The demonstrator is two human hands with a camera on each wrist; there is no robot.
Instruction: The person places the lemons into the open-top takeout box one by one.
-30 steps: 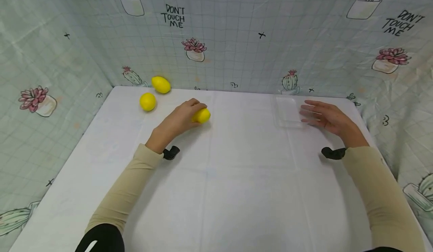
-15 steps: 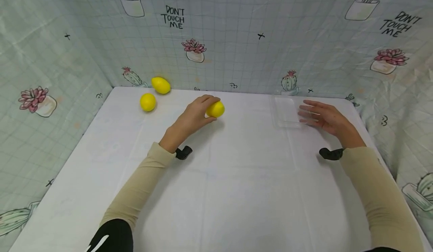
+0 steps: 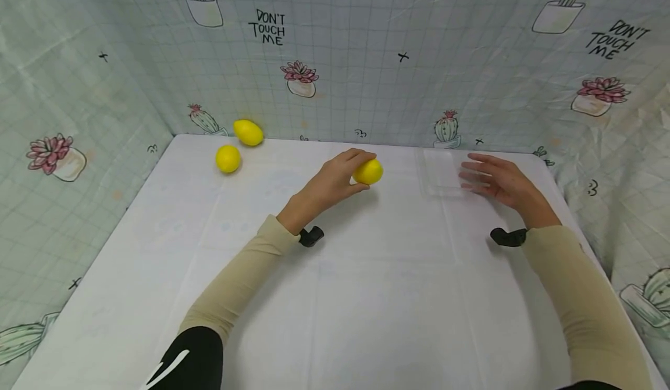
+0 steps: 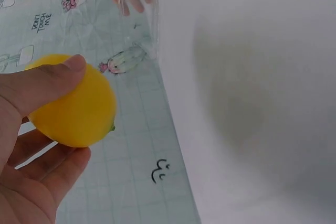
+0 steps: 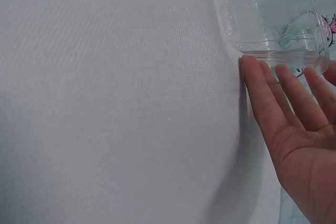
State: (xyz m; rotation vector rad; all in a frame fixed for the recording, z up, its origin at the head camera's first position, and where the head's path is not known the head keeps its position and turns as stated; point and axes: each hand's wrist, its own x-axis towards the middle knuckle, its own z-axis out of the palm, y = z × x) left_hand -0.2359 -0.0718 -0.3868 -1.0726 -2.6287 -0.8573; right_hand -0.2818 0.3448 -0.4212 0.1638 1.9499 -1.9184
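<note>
My left hand (image 3: 334,179) holds a yellow lemon (image 3: 370,171) between thumb and fingers, raised over the white table. In the left wrist view the lemon (image 4: 79,106) shows a small green tip, with the thumb lying across it. At the back right of the table stands a clear plastic container (image 3: 438,174), open side up. My right hand (image 3: 505,185) has its fingers extended against the container's right side. The right wrist view shows those fingertips (image 5: 251,64) at the wall of the container (image 5: 278,19).
Two more lemons, a round-looking one (image 3: 228,158) and one behind it (image 3: 248,132), lie at the back left of the table (image 3: 387,297). A patterned cloth (image 3: 356,47) hangs along the back and both sides.
My left hand has carried the lemon to the right, closer to the clear container. The right hand and container stay almost where they were.
</note>
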